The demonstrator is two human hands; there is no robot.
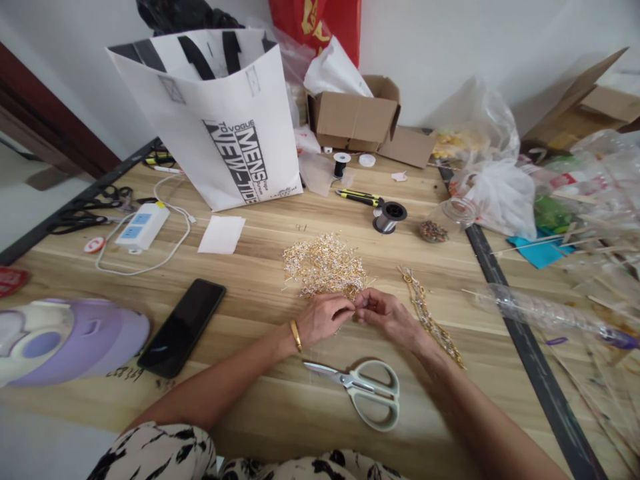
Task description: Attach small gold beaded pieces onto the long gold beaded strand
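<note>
My left hand (pixel 327 318) and my right hand (pixel 384 312) meet fingertip to fingertip at the near edge of a loose pile of small gold and clear beaded pieces (pixel 325 263). Both hands are closed in a pinch. Whatever lies between the fingers is too small to make out, though a few tiny gold bits show just below them. Right of my right hand lies a bundle of beaded gold strands (pixel 433 320). Scissors with pale handles (pixel 373 393) rest on the table just below the hands, blades pointing left.
A black phone (pixel 184 327) and a purple-and-white device (pixel 80 340) lie to the left. Beyond the pile are a wire spool (pixel 390 217), a yellow-black cutter (pixel 360 197) and a jar of beads (pixel 443 227). A tall white bag (pixel 225 133) stands behind. Plastic bags (pixel 500 193) crowd the right.
</note>
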